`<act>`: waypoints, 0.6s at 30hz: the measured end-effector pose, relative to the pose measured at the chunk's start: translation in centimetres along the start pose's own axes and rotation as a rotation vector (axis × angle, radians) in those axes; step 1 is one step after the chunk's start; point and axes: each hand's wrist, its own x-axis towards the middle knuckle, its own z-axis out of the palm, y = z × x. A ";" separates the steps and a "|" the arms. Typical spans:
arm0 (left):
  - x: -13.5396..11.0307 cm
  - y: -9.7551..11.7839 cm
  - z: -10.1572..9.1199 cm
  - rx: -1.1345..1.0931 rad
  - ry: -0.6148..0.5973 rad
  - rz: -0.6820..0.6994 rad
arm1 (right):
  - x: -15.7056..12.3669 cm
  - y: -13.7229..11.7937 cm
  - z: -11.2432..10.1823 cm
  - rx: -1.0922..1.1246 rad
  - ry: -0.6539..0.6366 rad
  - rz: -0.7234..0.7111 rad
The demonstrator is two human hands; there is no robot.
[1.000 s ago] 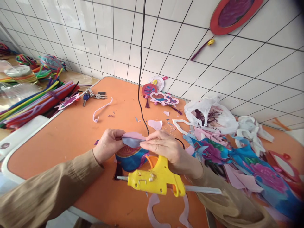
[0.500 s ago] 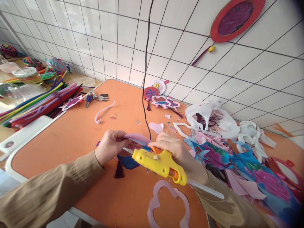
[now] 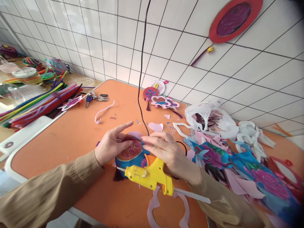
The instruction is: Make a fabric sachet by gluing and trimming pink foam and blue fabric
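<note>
A yellow glue gun [image 3: 144, 175] hangs below my right hand [image 3: 166, 150], its metal nozzle pointing left and a clear glue stick out of its back. My right fingertips reach the right edge of a blue fabric piece [image 3: 137, 153] with a red and gold round pattern, pink backing and a dark tassel [image 3: 118, 175]. My left hand [image 3: 111, 144] has its thumb on the piece's patterned face and its index finger stretched out above; its other fingers are partly hidden. A pink wavy paper frame [image 3: 153, 205] lies on the orange table [image 3: 71, 133], partly under the gun.
The gun's black cord [image 3: 140, 79] runs up in front of the tiled wall. Right are a white plastic bag [image 3: 228, 126] and floral fabric scraps [image 3: 268, 180]. Left are keys [image 3: 89, 98] and pipe cleaners [image 3: 47, 107]. Finished-looking tasselled ornaments [image 3: 150, 92] lie at the back.
The fabric piece has tilted from showing its pink back to showing its patterned face. The glue gun has moved down and left. My left index finger has stretched out.
</note>
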 end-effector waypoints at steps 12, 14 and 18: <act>0.1 -0.8 -0.1 0.096 -0.060 -0.031 | 0.0 0.7 0.2 0.207 -0.115 -0.074; 0.1 -1.0 -0.1 0.121 -0.064 -0.009 | 0.1 0.8 0.3 0.242 -0.101 -0.073; 0.2 -0.9 -0.2 0.142 -0.077 0.020 | -0.2 1.0 0.8 0.307 -0.055 -0.066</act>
